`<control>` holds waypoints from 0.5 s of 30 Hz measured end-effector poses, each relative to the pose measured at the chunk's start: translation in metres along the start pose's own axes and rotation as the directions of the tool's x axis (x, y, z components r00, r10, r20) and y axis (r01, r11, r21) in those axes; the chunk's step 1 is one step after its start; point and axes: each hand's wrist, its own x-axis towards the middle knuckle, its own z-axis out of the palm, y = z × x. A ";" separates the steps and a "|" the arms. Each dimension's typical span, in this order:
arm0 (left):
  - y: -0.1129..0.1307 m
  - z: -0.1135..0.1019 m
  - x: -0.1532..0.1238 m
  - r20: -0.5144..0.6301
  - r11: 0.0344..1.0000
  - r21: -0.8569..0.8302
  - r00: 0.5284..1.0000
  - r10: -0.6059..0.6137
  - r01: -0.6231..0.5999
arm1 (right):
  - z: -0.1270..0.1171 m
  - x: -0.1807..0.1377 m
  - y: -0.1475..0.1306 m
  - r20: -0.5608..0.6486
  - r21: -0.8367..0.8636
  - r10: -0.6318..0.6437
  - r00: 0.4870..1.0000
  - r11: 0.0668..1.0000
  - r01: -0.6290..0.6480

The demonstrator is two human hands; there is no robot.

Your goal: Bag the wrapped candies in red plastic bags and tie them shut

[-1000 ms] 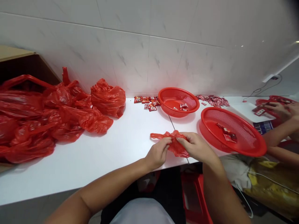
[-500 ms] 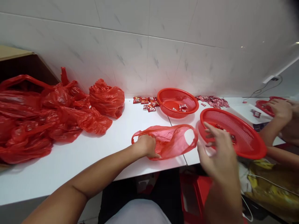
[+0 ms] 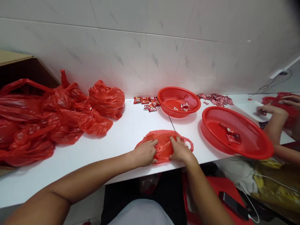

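A thin red plastic bag (image 3: 164,142) lies spread near the front edge of the white table (image 3: 117,137). My left hand (image 3: 144,153) rests on its left side with fingers curled into the plastic. On the bag's right side my right hand (image 3: 180,151) pinches the plastic near its handle loop. Both hands grip the bag. Just right of the bag stands a large red mesh basket (image 3: 236,132) holding a few red sachets. A smaller red basket (image 3: 178,101) sits behind, with loose red sachets (image 3: 147,103) beside it.
A heap of filled red bags (image 3: 53,115) covers the table's left, before a cardboard box (image 3: 14,62). More sachets (image 3: 217,100) lie at the back right. Another person's hands (image 3: 274,109) are over red baskets at the far right. A phone (image 3: 234,204) lies on a red stool below.
One second ago both hands held the bag bunched up. It was then spread open with my right hand off it. Now my right hand is back on the bag, both hands pressing it on the table.
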 end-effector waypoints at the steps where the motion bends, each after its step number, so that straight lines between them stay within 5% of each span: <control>1: -0.003 0.002 -0.002 -0.029 0.999 -0.030 0.999 0.036 -0.037 | -0.001 0.001 0.004 0.054 0.010 -0.009 0.999 1.000 0.009; 7: -0.027 0.015 0.013 -0.044 0.995 -0.078 0.996 -0.071 0.068 | -0.005 -0.003 0.003 0.057 0.149 -0.161 0.985 0.977 0.151; 9: -0.034 0.016 0.020 -0.021 0.992 -0.070 0.994 -0.104 0.102 | -0.002 -0.013 0.006 -0.096 0.318 -0.255 0.962 0.908 0.272; 11: -0.039 0.014 0.024 0.006 0.991 -0.054 0.992 -0.123 0.123 | 0.003 -0.028 0.023 -0.358 0.536 -0.196 0.913 0.757 0.373; 13: -0.042 0.009 0.023 0.039 0.990 -0.033 0.990 -0.136 0.137 | 0.009 -0.045 0.058 -0.615 0.703 0.179 0.768 0.565 0.431; 14: -0.042 0.007 0.022 0.055 0.989 -0.026 0.988 -0.143 0.145 | 0.011 -0.052 0.082 -0.676 0.732 0.452 0.582 0.502 0.461; 15: -0.041 0.003 0.020 0.065 0.988 -0.023 0.987 -0.149 0.150 | 0.011 -0.058 0.108 -0.668 0.724 0.665 0.335 0.476 0.499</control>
